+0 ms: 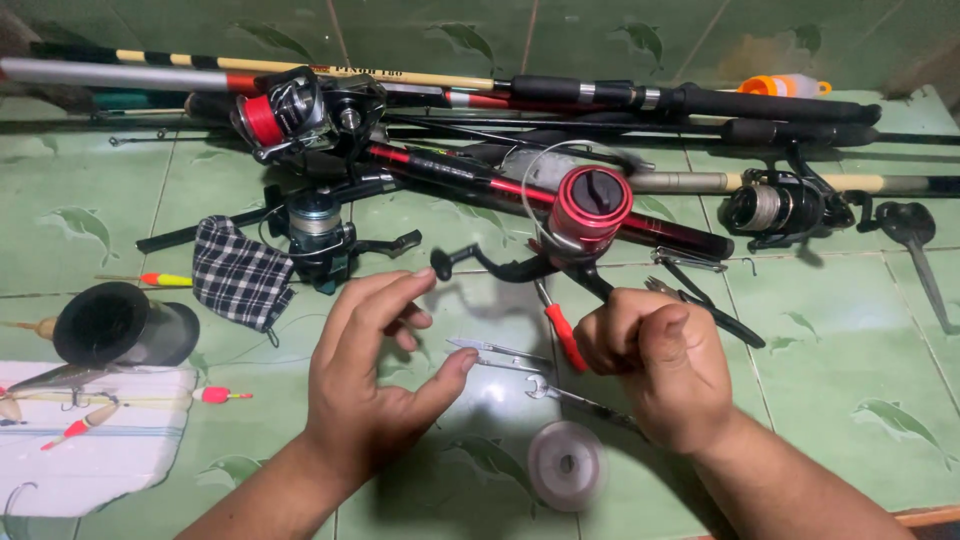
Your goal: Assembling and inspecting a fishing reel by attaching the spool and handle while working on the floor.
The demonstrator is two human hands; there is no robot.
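Crowded along the far edge: fishing rods [600, 97] stacked across the green tiled floor [850, 340], with a red-spooled spinning reel [290, 112] at upper left, a dark reel [315, 232] beside a checked cloth [240, 272], and a silver reel [780, 207] at right. Open tile only at lower right and in a narrow strip between the wrists, partly taken by a round clear line spool [565, 465]. Hemmed in at left by a black tube [115, 325] and a white foam board [90, 440] carrying floats, cut off by the frame's edge.

Right hand [650, 360] clenched in a fist, apparently on the foot of the red-capped reel [590, 205], which stands just above the knuckles with its crank handle [465, 262] jutting left. What exactly sits inside the fist: hidden. Left hand [375, 385] open, thumb and fingers curved apart, holding nothing, just below and left of the crank knob, not touching it.

Between the hands on the tile: small line snips [495, 353], red-handled pliers [565, 335], a small spanner [575, 397], the last partly blurred. Loop of clear line [555, 160] over the red reel, faint and hard to follow
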